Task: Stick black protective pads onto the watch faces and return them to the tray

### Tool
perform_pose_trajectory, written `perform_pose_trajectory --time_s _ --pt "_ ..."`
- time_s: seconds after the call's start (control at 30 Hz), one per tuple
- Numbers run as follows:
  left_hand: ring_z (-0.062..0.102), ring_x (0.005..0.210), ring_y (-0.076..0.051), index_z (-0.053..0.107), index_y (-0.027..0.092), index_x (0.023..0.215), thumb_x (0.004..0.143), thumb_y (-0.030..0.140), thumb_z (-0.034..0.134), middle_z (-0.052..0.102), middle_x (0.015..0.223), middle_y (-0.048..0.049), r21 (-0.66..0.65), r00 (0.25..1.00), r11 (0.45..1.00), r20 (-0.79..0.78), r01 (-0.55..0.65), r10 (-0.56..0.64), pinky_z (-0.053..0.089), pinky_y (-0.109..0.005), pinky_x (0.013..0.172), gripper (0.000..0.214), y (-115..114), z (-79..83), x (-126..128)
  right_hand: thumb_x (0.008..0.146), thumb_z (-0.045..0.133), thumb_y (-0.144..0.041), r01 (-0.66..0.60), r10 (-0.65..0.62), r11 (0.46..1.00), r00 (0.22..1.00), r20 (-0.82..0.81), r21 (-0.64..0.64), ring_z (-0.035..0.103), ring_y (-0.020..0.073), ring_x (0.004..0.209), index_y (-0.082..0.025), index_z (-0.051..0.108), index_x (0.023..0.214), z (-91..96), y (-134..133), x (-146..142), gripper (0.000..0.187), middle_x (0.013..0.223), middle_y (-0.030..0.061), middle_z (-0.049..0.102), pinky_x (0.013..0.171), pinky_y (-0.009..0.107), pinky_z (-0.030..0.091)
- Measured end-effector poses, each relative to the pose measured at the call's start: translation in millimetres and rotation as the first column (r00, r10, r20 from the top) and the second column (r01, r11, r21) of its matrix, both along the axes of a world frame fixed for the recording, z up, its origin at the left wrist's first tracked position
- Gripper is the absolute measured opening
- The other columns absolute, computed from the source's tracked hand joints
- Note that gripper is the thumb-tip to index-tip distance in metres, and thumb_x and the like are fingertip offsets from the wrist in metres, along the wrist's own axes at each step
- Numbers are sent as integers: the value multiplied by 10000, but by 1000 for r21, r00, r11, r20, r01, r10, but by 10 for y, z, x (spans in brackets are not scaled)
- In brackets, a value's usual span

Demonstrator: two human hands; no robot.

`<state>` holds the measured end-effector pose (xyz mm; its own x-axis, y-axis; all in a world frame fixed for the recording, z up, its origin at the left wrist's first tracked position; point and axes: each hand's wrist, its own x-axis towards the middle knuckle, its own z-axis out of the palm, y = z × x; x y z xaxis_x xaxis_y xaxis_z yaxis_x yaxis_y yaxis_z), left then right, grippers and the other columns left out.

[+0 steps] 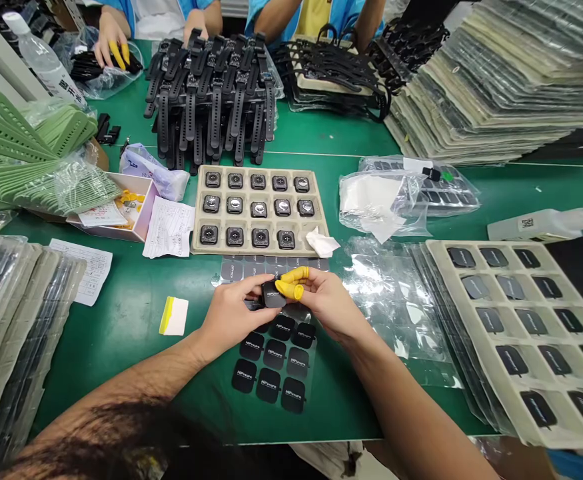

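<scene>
Near the middle of the green table, my left hand (234,308) grips a black smartwatch case (272,295) by its edges, its face with white lettering turned up. Yellow finger cots cover thumb and forefinger of my right hand (321,297), which pinch at the case's right edge. Below both hands lies a clear sheet of black lettered screen films (274,353). Just beyond, a beige tray (258,252) holds several watch cases, most with their backs up, and a crumpled white tissue (322,243) sits at its right corner. A second film sheet (234,269) shows partly under that tray.
At right stands a stack of trays (508,397) with film-covered watches. Clear plastic sheets (396,300) lie beside it. Black strapped watches (216,100) are piled at the back, near co-workers' hands (111,40). Green straps (46,180) and tray stacks (16,320) stand left.
</scene>
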<state>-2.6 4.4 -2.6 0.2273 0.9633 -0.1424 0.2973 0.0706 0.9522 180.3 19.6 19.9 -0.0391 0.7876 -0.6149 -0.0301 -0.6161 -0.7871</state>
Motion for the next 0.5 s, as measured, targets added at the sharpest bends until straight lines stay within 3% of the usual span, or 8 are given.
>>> perform_pose_trajectory --time_s 0.27,0.4,0.5 --pt "741 787 -156 733 184 1198 692 208 811 785 861 -8 -18 1000 1000 11 -3 3 641 -329 891 513 -1 -5 2 460 940 -309 29 -29 999 1000 6 -23 646 160 689 -187 728 767 -14 9 -3 393 776 21 710 647 281 545" --pt "752 844 -175 724 189 1208 703 220 811 793 916 -22 -34 1000 999 11 2 -2 638 -343 907 514 -10 -15 -5 551 909 -368 -30 30 999 999 27 18 655 176 736 -191 703 811 -19 -14 -7 377 829 38 714 681 298 540" --pt "754 843 -182 722 193 1202 711 228 803 790 906 -25 -26 1000 1000 3 9 -9 642 -350 895 499 -11 -18 -8 654 849 -436 -136 84 978 951 299 158 639 201 729 -210 698 944 26 -58 -9 397 834 51 693 688 350 535"
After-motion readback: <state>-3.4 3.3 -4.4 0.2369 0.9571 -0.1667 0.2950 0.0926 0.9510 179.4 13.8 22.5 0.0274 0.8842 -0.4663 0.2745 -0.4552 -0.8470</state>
